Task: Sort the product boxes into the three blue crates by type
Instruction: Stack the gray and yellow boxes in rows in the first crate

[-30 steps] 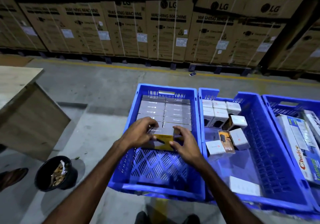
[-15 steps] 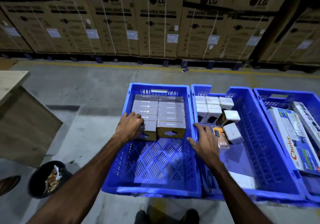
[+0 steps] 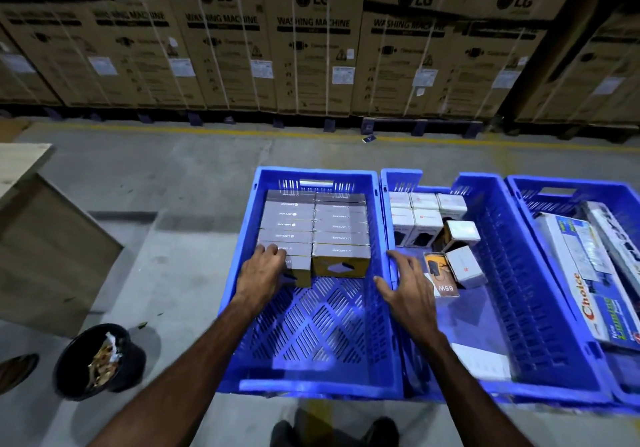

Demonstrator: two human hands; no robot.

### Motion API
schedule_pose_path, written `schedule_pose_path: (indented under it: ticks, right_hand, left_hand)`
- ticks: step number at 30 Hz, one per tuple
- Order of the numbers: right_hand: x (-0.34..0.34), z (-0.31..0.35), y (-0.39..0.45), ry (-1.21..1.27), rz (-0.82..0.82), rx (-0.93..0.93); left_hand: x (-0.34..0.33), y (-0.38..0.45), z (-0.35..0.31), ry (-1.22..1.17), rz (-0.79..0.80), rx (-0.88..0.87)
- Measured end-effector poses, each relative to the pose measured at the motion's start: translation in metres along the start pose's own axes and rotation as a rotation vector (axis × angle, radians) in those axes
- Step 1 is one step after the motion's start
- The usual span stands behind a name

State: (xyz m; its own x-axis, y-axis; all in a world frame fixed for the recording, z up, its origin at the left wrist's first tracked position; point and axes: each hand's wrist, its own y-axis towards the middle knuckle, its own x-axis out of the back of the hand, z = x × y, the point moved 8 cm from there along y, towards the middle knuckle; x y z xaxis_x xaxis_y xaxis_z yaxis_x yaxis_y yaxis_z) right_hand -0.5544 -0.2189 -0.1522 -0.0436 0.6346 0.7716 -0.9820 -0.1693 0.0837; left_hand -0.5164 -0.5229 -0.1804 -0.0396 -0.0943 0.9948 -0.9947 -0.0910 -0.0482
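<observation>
Three blue crates stand side by side on the floor. The left crate (image 3: 311,336) holds two rows of grey and yellow boxes (image 3: 341,235) packed at its far end. My left hand (image 3: 261,270) rests with curled fingers on the nearest box of the left row (image 3: 300,268). My right hand (image 3: 408,291) hovers open over the wall between the left and middle crates. The middle crate (image 3: 519,308) holds several small white boxes (image 3: 424,211) and an orange 65W charger box (image 3: 441,275). The right crate (image 3: 571,192) holds long white Choice boxes (image 3: 585,273).
A black bucket (image 3: 100,360) with scraps stands on the floor at the left. A wooden table (image 3: 20,166) and a leaning board are further left. Stacked LG washing machine cartons (image 3: 311,48) line the back. My shoes (image 3: 332,432) show at the bottom edge.
Both hands set a yellow box down at the front of the rows. My right hand then let go and moved right toward the middle crate; my left stayed on the left row.
</observation>
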Motion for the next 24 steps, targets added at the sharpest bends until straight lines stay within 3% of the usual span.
schedule_pose_path:
  ticks: [5,11,16,21,24]
  right_hand:
    - [-0.002,0.0,-0.001,0.021,0.011,-0.008]
    - [-0.005,-0.004,-0.001,0.013,0.054,-0.05]
    - [-0.01,-0.013,-0.014,0.109,0.091,-0.086]
    - [0.002,-0.019,-0.047,0.234,0.036,-0.122]
    - [0.022,-0.034,-0.067,0.298,-0.003,-0.198]
  left_hand:
    - [-0.005,-0.006,0.0,0.021,-0.022,0.055]
    - [0.01,-0.021,-0.029,-0.089,-0.125,-0.002]
    - [0.015,-0.038,-0.067,-0.39,-0.138,-0.095]
    - [0.002,-0.042,-0.107,-0.931,-0.028,-0.008]
    - [-0.002,-0.042,-0.144,-1.062,-0.03,-0.067]
